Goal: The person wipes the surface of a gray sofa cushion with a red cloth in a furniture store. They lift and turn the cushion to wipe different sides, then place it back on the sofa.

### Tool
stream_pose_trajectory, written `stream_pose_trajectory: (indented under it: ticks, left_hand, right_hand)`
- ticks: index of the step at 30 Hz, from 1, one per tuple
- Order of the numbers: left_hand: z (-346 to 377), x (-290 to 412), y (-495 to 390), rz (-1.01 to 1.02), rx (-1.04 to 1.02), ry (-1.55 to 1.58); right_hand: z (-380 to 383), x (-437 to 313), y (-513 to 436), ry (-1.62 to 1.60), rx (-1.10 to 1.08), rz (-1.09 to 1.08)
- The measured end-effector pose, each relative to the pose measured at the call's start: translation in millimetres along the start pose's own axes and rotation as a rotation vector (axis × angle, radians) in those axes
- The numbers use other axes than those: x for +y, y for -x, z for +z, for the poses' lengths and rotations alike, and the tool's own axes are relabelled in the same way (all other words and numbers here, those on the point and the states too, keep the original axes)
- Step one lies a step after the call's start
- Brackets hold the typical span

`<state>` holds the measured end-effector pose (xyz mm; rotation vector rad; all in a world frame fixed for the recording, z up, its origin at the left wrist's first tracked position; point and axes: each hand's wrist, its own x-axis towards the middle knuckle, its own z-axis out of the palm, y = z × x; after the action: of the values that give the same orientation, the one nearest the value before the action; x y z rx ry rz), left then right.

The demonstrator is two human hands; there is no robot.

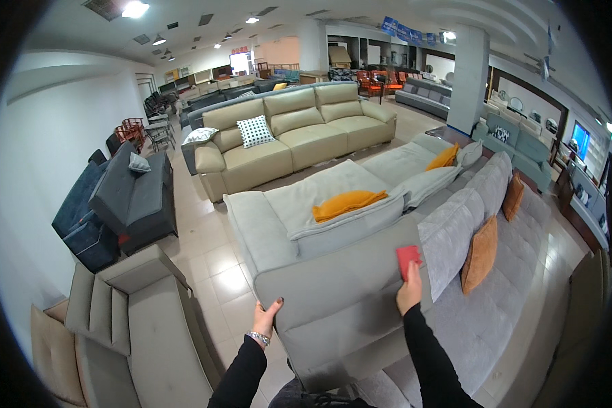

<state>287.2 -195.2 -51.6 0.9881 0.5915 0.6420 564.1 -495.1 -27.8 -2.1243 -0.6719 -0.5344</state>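
Observation:
Before me a large grey sofa cushion (pixel 336 306) is held up at a tilt, its broad padded face towards me. My left hand (pixel 268 317) grips its left edge, thumb on the face and the fingers behind it; a bracelet circles that wrist. Near the cushion's upper right part, my right hand (pixel 410 285) holds a red cloth (pixel 408 261) against the surface. Beyond it stands a pale grey sofa (pixel 311 188) with an orange pillow (pixel 349 205). On the right is a grey tufted sofa (pixel 494 301) bearing rust-orange pillows (pixel 480 255).
A beige leather sofa (pixel 306 143) stands farther back. To the left are a taupe sofa (pixel 158 347) and a dark grey sofa (pixel 143 196), with a strip of tiled floor (pixel 209 255) beside them. A square pillar (pixel 466 81) rises at the back right.

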Motion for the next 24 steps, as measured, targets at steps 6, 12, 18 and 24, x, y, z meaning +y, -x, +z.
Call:
stream_pose_trajectory:
  ticks: [6,12,18,24]
  left_hand:
    - [57.4,32.9,11.4,0.051,0.062,-0.040]
    - [63.0,45.0,35.8,0.129,-0.053,-0.229]
    - [70.8,8.2,65.5,0.132,-0.157,-0.370]
    - [95.0,7.1,74.6,0.195,-0.225,-0.405]
  right_hand:
    - [29.8,-120.7,53.8,0.073,-0.133,-0.368]
    - [-6.8,-111.1,-4.0,0.104,-0.178,-0.744]
    - [-35.6,32.2,-49.8,0.189,0.018,-0.138]
    - [-26.0,-85.8,24.8,-0.034,-0.145,-0.269]
